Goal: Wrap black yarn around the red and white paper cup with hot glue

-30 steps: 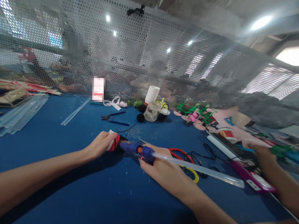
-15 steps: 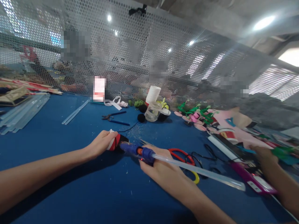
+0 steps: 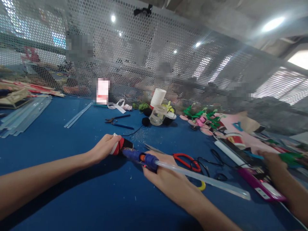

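Observation:
My left hand (image 3: 104, 149) grips a small red, white and black object (image 3: 120, 146) resting on the blue table (image 3: 72, 141). My right hand (image 3: 166, 175) holds a blue glue gun (image 3: 141, 156) whose nozzle meets that object. A long clear glue stick (image 3: 204, 180) sticks out of the gun's back toward the right. Red and yellow scissors (image 3: 190, 162) lie just behind my right hand.
Another person's hand (image 3: 276, 163) works at the right edge near a purple tool (image 3: 262, 189). Pliers (image 3: 117, 121), a clear jar (image 3: 157, 115), a white cup (image 3: 158, 97) and craft scraps (image 3: 204, 118) lie toward the mesh screen (image 3: 144, 64). Glue sticks (image 3: 21, 115) lie at left.
The glue gun and my right hand have shifted slightly left and down. The left hand keeps its grip in place.

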Motion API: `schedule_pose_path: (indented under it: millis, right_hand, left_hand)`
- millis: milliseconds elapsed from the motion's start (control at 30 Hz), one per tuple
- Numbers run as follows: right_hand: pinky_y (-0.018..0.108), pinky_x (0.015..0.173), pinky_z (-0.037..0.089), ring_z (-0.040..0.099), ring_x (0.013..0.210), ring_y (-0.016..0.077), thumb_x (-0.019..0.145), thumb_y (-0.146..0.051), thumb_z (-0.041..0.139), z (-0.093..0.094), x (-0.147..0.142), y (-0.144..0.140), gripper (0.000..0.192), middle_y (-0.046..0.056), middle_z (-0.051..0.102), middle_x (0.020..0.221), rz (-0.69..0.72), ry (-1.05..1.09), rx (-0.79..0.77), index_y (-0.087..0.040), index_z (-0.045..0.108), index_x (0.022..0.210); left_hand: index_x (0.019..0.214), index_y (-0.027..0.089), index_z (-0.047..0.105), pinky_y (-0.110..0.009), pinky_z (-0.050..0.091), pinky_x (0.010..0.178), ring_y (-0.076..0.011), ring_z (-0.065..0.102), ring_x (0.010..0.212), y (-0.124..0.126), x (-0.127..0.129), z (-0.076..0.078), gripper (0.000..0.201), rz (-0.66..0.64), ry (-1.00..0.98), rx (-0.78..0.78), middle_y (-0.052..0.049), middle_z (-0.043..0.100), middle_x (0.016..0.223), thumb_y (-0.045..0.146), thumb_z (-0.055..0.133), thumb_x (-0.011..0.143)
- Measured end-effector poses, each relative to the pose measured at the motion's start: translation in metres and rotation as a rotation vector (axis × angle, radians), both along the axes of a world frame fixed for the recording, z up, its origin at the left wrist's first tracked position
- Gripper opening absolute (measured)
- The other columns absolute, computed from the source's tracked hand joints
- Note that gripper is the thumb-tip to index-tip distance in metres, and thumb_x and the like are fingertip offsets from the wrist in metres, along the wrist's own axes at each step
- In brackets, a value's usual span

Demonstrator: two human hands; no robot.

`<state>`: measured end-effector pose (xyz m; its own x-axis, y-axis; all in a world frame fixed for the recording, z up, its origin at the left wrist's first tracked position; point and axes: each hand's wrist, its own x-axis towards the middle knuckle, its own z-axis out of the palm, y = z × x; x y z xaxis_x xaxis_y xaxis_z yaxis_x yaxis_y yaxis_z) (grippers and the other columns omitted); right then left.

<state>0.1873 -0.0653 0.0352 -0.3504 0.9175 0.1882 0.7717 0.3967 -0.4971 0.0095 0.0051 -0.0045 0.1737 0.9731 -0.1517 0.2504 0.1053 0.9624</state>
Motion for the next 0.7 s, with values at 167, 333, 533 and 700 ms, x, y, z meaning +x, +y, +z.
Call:
schedule_pose_path:
  millis: [167, 333, 533, 700]
  right_hand:
    - [0.019, 0.05, 0.031, 0.045, 0.054, 0.0092, 0.068, -0.009, 0.044, -0.001, 0.0, 0.0, 0.011, -0.003, 0.052, 0.06, -0.001, -0.004, -0.001, -0.018, 0.046, 0.062]
    - [0.019, 0.05, 0.031, 0.045, 0.053, 0.0086, 0.07, -0.011, 0.044, -0.007, 0.003, 0.0, 0.009, -0.003, 0.052, 0.061, -0.012, 0.017, 0.042, -0.018, 0.046, 0.064]
    - [0.021, 0.052, 0.032, 0.046, 0.054, 0.01, 0.071, -0.015, 0.044, -0.013, 0.007, 0.005, 0.006, -0.003, 0.052, 0.061, -0.01, -0.015, 0.104, -0.019, 0.047, 0.067]
    - [0.023, 0.056, 0.033, 0.046, 0.056, 0.0121, 0.07, -0.016, 0.045, -0.014, 0.009, 0.009, 0.007, -0.001, 0.053, 0.061, -0.04, -0.068, 0.21, -0.018, 0.047, 0.064]
  left_hand:
    - [0.051, 0.014, 0.047, -0.021, 0.022, 0.042, -0.0077, 0.031, 0.041, 0.0, 0.0, -0.001, 0.031, 0.001, 0.0, -0.003, 0.005, 0.038, 0.042, 0.038, 0.039, 0.069]
    - [0.051, 0.014, 0.046, -0.021, 0.02, 0.042, -0.0072, 0.029, 0.04, -0.001, 0.0, -0.001, 0.032, -0.001, 0.013, 0.0, 0.006, 0.036, 0.042, 0.04, 0.038, 0.069]
    - [0.047, 0.015, 0.041, -0.02, 0.018, 0.041, -0.0066, 0.026, 0.039, -0.002, 0.0, 0.0, 0.034, -0.026, 0.036, 0.028, 0.006, 0.032, 0.04, 0.041, 0.038, 0.069]
    - [0.046, 0.015, 0.042, -0.02, 0.018, 0.04, -0.0064, 0.026, 0.039, -0.002, -0.002, 0.001, 0.036, -0.06, 0.086, 0.062, 0.006, 0.032, 0.04, 0.042, 0.037, 0.069]
